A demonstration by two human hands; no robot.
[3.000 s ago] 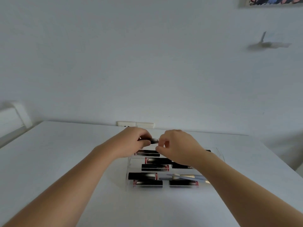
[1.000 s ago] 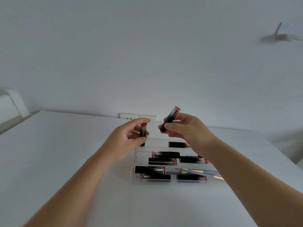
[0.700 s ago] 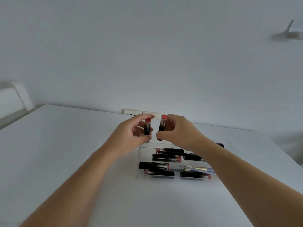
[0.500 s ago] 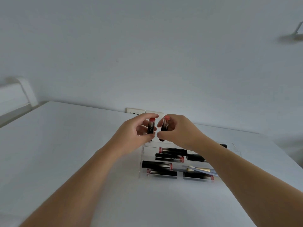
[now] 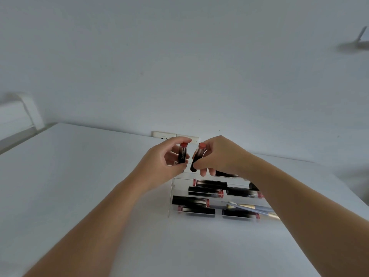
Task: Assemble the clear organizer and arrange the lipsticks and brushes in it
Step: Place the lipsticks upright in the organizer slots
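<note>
A clear organizer sits on the white table, with several black lipsticks lying in its rows and two brushes slanting across the front right. My left hand pinches one black lipstick upright, red end up, above the organizer's back left corner. My right hand holds a second lipstick, tilted slightly, red end up, right beside the first. The two lipsticks are close together and do not touch. My right forearm hides the organizer's right end.
A white wall socket sits at the table's back edge behind my hands. A white ledge runs along the far left. The table's right edge lies beyond the organizer.
Both hands lifted a lipstick each from the back of the organizer. The right hand's lipstick has swung from slanted to nearly upright and closer to the left one.
</note>
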